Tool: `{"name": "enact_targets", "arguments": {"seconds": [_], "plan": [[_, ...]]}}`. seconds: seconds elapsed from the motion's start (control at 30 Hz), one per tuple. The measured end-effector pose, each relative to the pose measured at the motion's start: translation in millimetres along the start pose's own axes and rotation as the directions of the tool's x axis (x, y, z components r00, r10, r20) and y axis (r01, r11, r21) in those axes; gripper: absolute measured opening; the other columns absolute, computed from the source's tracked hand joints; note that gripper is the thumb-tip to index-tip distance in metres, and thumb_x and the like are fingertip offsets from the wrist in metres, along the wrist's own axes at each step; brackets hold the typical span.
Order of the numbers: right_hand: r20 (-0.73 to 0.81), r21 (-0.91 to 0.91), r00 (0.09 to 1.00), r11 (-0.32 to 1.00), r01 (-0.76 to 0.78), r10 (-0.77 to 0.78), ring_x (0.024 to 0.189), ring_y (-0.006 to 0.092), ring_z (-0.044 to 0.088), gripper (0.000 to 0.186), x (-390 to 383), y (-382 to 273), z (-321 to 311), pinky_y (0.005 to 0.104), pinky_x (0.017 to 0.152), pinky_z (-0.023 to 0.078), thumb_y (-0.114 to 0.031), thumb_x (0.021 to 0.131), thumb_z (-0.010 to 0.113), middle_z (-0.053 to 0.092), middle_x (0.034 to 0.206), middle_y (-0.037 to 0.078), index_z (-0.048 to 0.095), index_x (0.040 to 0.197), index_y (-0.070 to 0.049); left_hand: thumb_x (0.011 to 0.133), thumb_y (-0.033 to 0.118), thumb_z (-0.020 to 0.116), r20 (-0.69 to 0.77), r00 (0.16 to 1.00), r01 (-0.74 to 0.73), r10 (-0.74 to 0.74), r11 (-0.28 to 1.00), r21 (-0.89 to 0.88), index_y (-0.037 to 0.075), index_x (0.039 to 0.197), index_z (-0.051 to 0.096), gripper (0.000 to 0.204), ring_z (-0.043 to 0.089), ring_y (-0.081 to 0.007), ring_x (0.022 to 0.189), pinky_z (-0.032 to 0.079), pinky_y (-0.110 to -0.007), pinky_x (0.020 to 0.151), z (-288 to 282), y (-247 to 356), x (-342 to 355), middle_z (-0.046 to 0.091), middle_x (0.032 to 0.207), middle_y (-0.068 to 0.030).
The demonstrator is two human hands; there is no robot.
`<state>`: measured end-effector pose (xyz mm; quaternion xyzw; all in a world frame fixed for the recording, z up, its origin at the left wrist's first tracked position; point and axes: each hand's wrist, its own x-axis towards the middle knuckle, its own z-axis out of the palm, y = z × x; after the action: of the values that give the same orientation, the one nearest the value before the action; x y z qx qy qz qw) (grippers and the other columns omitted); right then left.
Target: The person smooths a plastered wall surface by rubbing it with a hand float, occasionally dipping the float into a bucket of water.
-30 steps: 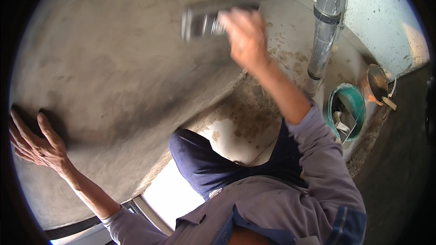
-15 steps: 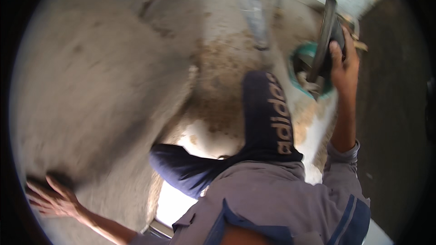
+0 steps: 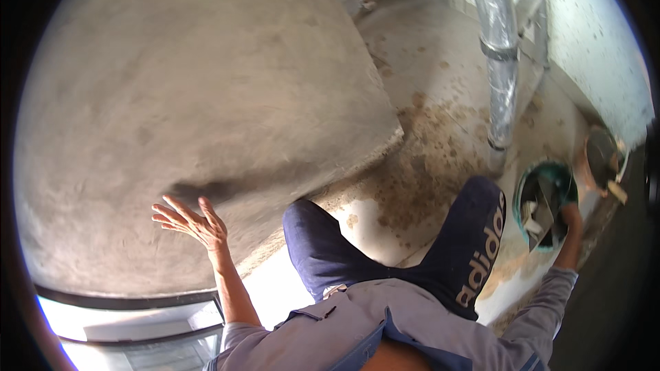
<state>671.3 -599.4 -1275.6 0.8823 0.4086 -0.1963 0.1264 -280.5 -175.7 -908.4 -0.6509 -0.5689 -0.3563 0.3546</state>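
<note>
My left hand (image 3: 192, 223) is raised with its fingers spread and nothing in it. It is in front of the grey plastered wall (image 3: 206, 82); whether it touches the surface I cannot tell. My right hand (image 3: 571, 216) reaches down to the green bucket (image 3: 520, 189) at the right, its fingers closed and partly hidden at the rim. It grips a plastering trowel, whose flat grey blade (image 3: 548, 206) slants inside the bucket. A pale whitish lump (image 3: 529, 218) lies by the blade.
Beyond the green bucket is another bucket (image 3: 603, 153) with grey contents and a light wooden piece (image 3: 617, 192) at its side. A plastic-wrapped pipe (image 3: 500, 75) stands ahead to the right. Brown stains mark the floor (image 3: 440, 144). A dark-framed window (image 3: 130, 316) is at lower left.
My right hand has lowered the trowel from above the green bucket into it. My left hand, still spread, appears farther right. The view has swung left, bringing more wall into sight.
</note>
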Motion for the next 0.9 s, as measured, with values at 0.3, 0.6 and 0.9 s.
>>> {"name": "enact_targets", "arguments": {"seconds": [0.3,0.6,0.9], "plan": [[-0.023,0.842,0.983,0.533,-0.080,0.184,0.107,0.0265,0.065,0.039,-81,-65,-66,0.0381,0.095,0.048,-0.016,0.098,0.056,0.070,0.119,0.020,0.063,0.126,0.010,0.106,0.060,0.025,-0.201,0.979,0.039,0.012,0.969,0.245,0.008,0.164,0.012,0.079,-0.007,-0.0389,0.157,-0.004,-0.060,0.122,-1,-45,-9,-0.001,0.171,-0.0153],[-0.886,0.449,0.429,0.555,0.700,0.176,0.135,0.0338,0.052,0.060,-208,-405,-266,0.0430,0.111,0.042,-0.018,0.097,0.064,0.053,0.146,0.022,0.044,0.148,0.007,0.106,0.059,0.028,-0.304,0.951,0.021,0.057,0.969,0.248,0.009,0.163,0.020,0.077,0.000,-0.0382,0.157,0.000,-0.058,0.123,10,-40,-8,0.006,0.171,-0.0146],[-0.977,-0.213,-0.215,0.170,0.962,-0.005,0.076,0.0261,0.056,0.052,-211,-708,-400,0.0379,0.069,0.053,-0.012,0.084,0.074,0.052,0.091,0.008,0.065,0.136,-0.016,0.105,0.057,0.034,-0.331,0.939,-0.019,0.096,0.973,0.228,0.008,0.162,0.026,0.075,0.005,-0.0397,0.157,0.001,-0.059,0.123,9,-48,-5,0.014,0.169,-0.0174]]}}
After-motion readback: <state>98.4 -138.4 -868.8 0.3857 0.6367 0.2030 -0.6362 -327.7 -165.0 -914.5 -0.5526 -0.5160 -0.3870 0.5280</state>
